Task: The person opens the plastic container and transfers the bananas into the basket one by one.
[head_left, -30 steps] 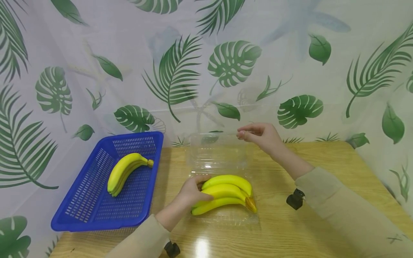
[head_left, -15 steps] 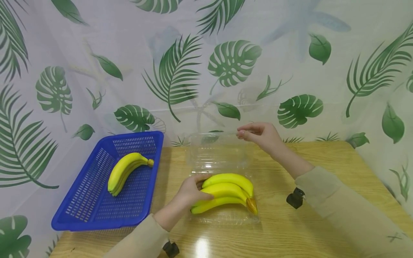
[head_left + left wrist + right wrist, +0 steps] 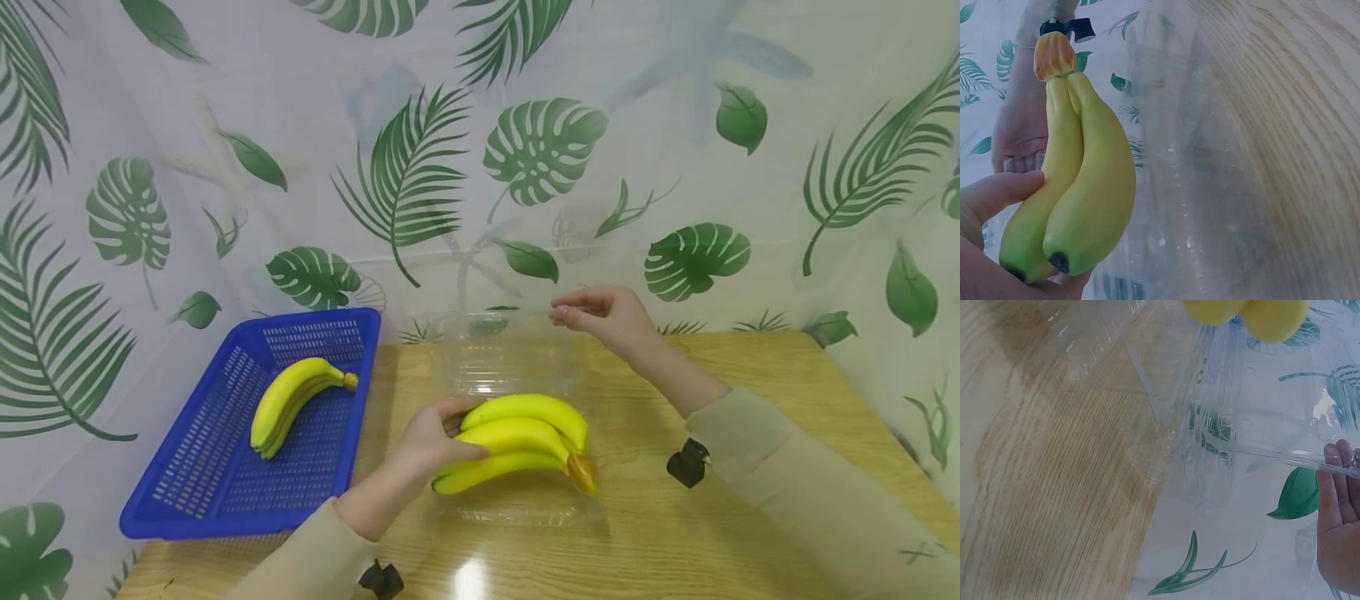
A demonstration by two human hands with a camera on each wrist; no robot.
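A bunch of yellow bananas (image 3: 517,437) is held by its tip end in my left hand (image 3: 435,439), over the base of a clear plastic clamshell container (image 3: 517,512). In the left wrist view, my thumb lies along one side of the bananas (image 3: 1094,181), with their brown stem pointing away. The container's hinged lid (image 3: 510,354) stands raised at the back. My right hand (image 3: 609,321) pinches the lid's upper right corner between fingers and thumb. In the right wrist view, the fingers (image 3: 1330,487) lie at the lid's edge.
A blue mesh basket (image 3: 351,467) stands on the left of the wooden table (image 3: 675,533), with another banana bunch (image 3: 288,404) inside. Behind the table hangs a white cloth with green leaf prints (image 3: 543,150).
My left hand has raised the bananas a little and shifted them slightly left over the container base. The right hand and the lid stay in place.
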